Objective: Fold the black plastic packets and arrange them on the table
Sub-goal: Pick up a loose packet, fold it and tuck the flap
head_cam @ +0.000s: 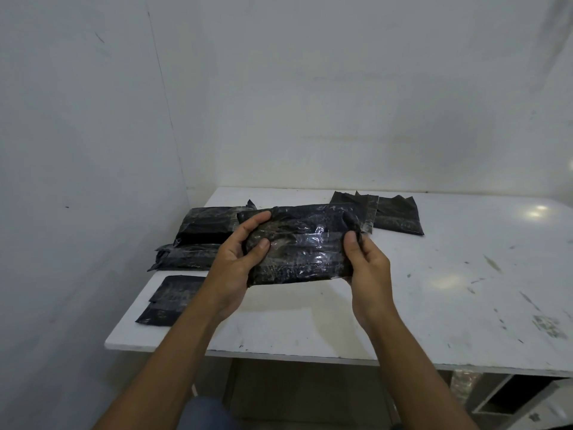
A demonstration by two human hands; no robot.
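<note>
**One black packet held up off the desk, both hands on it**

The left hand (240, 259) pinches the left end of a crinkly black packet (304, 243), thumb on the front. The right hand (369, 268) grips the right end, its fingers hidden behind. The packet is held above the white desk (434, 290). Left of it sits a bulky stack (201, 225), partly covered, so I can't count it. Behind-right of it, flat packets (397, 215) overlap. Below-left of it, a flat pair (173, 296) is clipped by the forearm.

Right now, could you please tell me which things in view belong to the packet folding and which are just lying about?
Belonging: held packet, gripped by left hand and right hand; bulky packets at left; front-left flat packets; back flat packets; table.
Lying about: open box below the table.
</note>
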